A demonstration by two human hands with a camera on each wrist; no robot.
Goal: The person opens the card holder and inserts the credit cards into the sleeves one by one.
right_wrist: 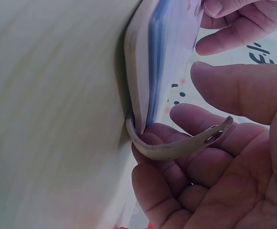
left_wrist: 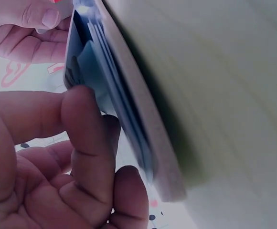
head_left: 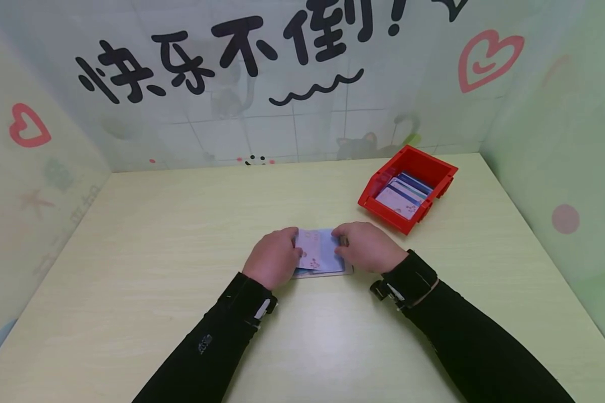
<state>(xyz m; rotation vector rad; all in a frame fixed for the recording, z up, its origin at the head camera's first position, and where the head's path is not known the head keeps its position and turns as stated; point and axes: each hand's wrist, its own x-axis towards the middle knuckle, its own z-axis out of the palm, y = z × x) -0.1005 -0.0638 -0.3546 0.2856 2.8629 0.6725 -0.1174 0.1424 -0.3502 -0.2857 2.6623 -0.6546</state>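
In the middle of the table lies a beige card holder (head_left: pixel 349 268) with a thin stack of bluish leaves inside; its strap (right_wrist: pixel 176 149) with a metal snap curves out at the right side. A pale pink and blue card (head_left: pixel 312 249) lies over it, raised from the leaves at the left in the left wrist view. My left hand (head_left: pixel 273 258) pinches this card's left edge between thumb and fingers. At the right end, my right hand (head_left: pixel 367 246) has its fingers by the holder's edge and strap, with the thumb apart from them.
A red bin (head_left: pixel 417 219) stands behind and to the right of my right hand, holding several pink and blue cards (head_left: pixel 402 198). Printed walls (head_left: pixel 232 134) border the table (head_left: pixel 156 235) at the back and both sides.
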